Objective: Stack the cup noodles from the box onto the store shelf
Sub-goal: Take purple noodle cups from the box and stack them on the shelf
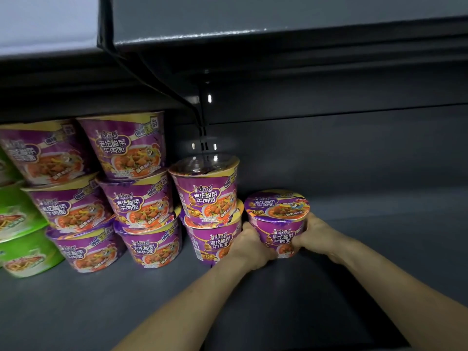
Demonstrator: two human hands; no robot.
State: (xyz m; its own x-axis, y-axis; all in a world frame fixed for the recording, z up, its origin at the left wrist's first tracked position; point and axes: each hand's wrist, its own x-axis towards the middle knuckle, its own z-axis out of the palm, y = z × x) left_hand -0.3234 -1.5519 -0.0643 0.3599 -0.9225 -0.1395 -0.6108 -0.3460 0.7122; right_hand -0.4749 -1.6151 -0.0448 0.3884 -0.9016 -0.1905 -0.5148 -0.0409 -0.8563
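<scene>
On grey shelf (367,249), purple cups (141,206)

Bare shelf (379,236) lies right of the held cup (278,221); purple stacks (207,211) crowd its left.

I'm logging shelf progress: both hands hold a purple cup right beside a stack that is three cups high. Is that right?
Not quite. In the head view the left hand and the right hand do hold a purple cup, but the stack right beside it is two cups high, not three.
</scene>
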